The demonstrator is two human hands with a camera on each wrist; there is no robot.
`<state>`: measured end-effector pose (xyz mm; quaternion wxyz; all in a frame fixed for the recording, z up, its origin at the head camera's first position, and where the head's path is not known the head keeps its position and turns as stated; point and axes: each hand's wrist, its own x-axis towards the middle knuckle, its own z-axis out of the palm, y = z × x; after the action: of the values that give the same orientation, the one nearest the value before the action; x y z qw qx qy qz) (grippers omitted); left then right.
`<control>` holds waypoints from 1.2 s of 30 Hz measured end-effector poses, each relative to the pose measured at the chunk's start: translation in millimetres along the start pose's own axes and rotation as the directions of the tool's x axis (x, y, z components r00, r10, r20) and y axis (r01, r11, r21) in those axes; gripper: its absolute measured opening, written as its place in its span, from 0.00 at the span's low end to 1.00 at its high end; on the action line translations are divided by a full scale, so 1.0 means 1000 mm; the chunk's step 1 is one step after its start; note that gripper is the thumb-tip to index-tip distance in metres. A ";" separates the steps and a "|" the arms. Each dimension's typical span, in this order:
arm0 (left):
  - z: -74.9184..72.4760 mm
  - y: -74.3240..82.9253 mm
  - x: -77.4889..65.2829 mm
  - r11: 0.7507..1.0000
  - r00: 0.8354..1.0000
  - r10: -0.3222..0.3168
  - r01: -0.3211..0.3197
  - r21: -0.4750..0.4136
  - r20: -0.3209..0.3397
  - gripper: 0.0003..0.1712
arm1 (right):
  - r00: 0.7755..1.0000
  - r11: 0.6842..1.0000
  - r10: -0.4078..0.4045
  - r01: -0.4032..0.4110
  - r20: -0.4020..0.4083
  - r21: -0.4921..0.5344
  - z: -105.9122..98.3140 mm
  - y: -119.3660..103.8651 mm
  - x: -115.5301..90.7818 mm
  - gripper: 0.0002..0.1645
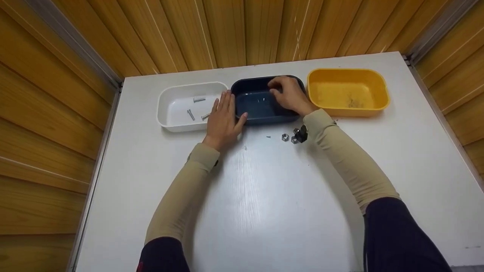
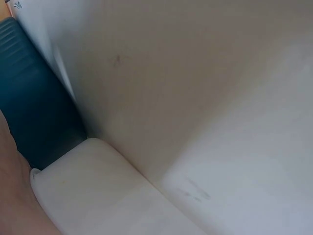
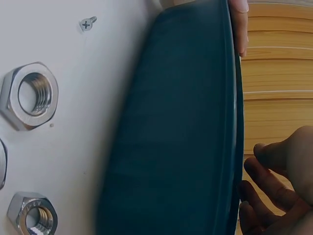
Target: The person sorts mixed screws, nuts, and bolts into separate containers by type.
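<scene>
"White tray [image 1: 181, 129], far edge of the desk [image 1: 264, 211], toward the far left corner: what's in it?"

"Three bolts [image 1: 190, 115], lying loose. That portion looks done."

"And the blue tray [image 1: 264, 120]?"

"Middle of the far edge, just beside the white one. Couple of small bright bits [image 1: 258, 100] on its floor, likely screws, too small to be sure. Looks started, probably not finished."

"Why not finished?"

"One small screw [image 1: 268, 136] lies out on the desk, in front of the blue tray's near edge. Clear cross head in the right wrist view."

"Nuts?"

"Three nuts [image 1: 285, 137] on the desk, right of that screw, off the blue tray's near right corner, close by the right cuff [image 1: 318, 120]. None seen inside any tray, so the nuts look wholly left to do."

"Yellow tray [image 1: 348, 112]?"

"Far edge, toward the far right corner. Dark marks on its floor, cannot tell what; no nuts visible there."

"Hands, quick."

"Left hand [image 1: 222, 119] palm down, fingers straight, across the neighbouring rims of the white and blue trays, thumb apart; holds nothing visible. Right hand [image 1: 289, 94] over the right part of the blue tray, fingers bent, thumb close to the forefinger. Whether a screw is pinched there, cannot tell: nothing shows at the fingertips in either view."
</scene>
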<state>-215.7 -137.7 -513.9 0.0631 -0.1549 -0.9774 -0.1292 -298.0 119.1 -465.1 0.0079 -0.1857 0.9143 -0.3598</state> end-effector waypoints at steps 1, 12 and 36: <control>0.000 0.000 0.000 1.000 1.000 0.000 0.000 -0.001 0.001 0.50 | 1.000 1.000 -0.001 0.001 0.001 0.001 0.000 -0.001 -0.001 0.16; 0.000 -0.003 0.000 1.000 1.000 -0.004 0.004 -0.004 -0.005 0.50 | 0.999 0.999 -0.040 0.041 -0.008 0.033 -0.001 -0.011 -0.015 0.15; 0.002 -0.005 0.000 1.000 1.000 -0.001 0.000 -0.014 -0.027 0.50 | 0.992 0.982 -0.119 0.125 -0.051 0.142 -0.001 -0.013 -0.073 0.12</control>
<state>-218.0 -142.0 -516.7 0.0751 -0.1533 -0.9756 -0.1383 -225.6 136.1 -464.3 -0.0199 -0.2326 0.8726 -0.4291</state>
